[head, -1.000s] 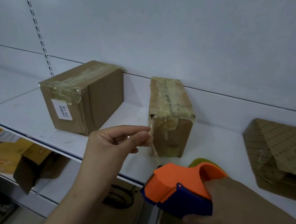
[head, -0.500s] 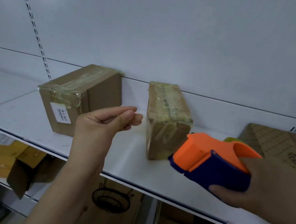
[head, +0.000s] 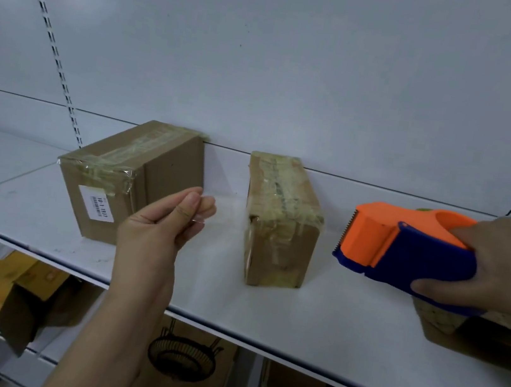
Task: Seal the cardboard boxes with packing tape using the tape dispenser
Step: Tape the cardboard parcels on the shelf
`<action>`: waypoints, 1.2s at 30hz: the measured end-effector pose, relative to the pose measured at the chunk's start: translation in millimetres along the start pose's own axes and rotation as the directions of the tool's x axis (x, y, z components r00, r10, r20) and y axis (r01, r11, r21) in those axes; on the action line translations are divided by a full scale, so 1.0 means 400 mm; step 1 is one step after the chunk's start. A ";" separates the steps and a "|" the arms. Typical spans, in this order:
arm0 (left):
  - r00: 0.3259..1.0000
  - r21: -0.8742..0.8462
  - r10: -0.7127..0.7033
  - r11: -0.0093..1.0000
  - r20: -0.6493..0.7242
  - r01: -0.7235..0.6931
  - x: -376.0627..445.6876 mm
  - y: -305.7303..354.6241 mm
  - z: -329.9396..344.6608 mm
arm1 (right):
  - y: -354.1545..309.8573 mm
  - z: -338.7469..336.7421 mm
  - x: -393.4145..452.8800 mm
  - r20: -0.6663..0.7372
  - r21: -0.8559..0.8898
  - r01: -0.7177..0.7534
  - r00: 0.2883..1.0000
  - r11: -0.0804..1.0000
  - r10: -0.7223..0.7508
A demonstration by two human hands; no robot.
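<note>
Cardboard, two boxes, both on the white shelf (head: 265, 297) and both already wrapped in clear tape along their tops. Left box (head: 130, 181) sits toward the shelf's left end, angled, its back corner close to the rear wall, a white label (head: 95, 207) on its front face. Middle box (head: 280, 220) stands near the centre, short end toward you, well apart from the left box. Your left hand (head: 159, 228) is raised between the two boxes, thumb and fingertips pinched together; a faint clear strip of tape (head: 229, 204) appears to run from that pinch toward the middle box, too blurred to confirm. Your right hand (head: 498, 266) grips the orange and blue tape dispenser (head: 405, 245) above the shelf's right part, serrated edge pointing left at the middle box, not touching it. Below your right hand, a brown patterned carton (head: 446, 324) lies at the shelf's right end.
</note>
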State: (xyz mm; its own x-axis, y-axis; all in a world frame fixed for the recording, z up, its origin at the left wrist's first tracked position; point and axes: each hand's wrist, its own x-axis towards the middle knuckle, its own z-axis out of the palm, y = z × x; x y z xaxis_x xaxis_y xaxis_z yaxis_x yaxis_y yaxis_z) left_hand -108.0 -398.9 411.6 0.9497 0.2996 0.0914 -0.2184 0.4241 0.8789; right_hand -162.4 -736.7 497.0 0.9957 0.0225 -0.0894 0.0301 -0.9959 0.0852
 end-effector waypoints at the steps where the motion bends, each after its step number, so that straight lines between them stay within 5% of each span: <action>1: 1.000 -0.003 -0.006 1.000 -0.009 0.006 0.002 -0.004 -0.002 | 0.004 -0.025 0.034 -0.026 0.009 0.010 1.000 1.000 -0.009; 7: 0.996 -0.009 -0.064 0.998 -0.061 0.063 0.021 -0.035 -0.021 | -0.033 -0.079 0.084 0.076 0.184 0.186 0.976 0.965 -0.203; 16: 0.997 0.228 -0.082 0.970 -0.013 0.082 0.070 -0.131 0.022 | -0.007 -0.087 0.235 0.454 0.442 0.099 0.833 0.892 -0.318; 23: 0.992 0.310 -0.129 0.942 -0.005 0.124 0.072 -0.165 0.070 | -0.016 -0.060 0.281 0.476 0.494 0.074 0.810 0.866 -0.341; 28: 0.937 0.199 -0.346 0.917 -0.036 0.346 0.066 -0.156 0.121 | -0.001 -0.047 0.284 0.458 0.518 0.059 0.823 0.853 -0.335; 31: 0.909 0.303 -0.413 0.860 -0.058 0.410 0.084 -0.172 0.104 | 0.007 -0.041 0.290 0.464 0.520 0.058 0.819 0.852 -0.338; 33: 0.944 0.455 -0.316 0.830 -0.089 0.321 0.074 -0.169 0.095 | 0.004 -0.038 0.290 0.466 0.528 0.039 0.822 0.849 -0.328; 36: 0.980 0.509 0.182 0.853 -0.076 -0.119 0.029 -0.135 0.103 | -0.002 -0.036 0.291 0.470 0.538 0.045 0.813 0.842 -0.344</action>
State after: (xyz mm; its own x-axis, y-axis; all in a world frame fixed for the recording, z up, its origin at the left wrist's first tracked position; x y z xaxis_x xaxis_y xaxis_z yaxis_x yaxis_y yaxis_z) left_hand -76.0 -453.5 384.8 0.8741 0.4360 0.2144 -0.1852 -0.1089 0.9766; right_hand -45.2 -732.0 500.7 0.7578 0.3201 -0.5686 0.0236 -0.8843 -0.4663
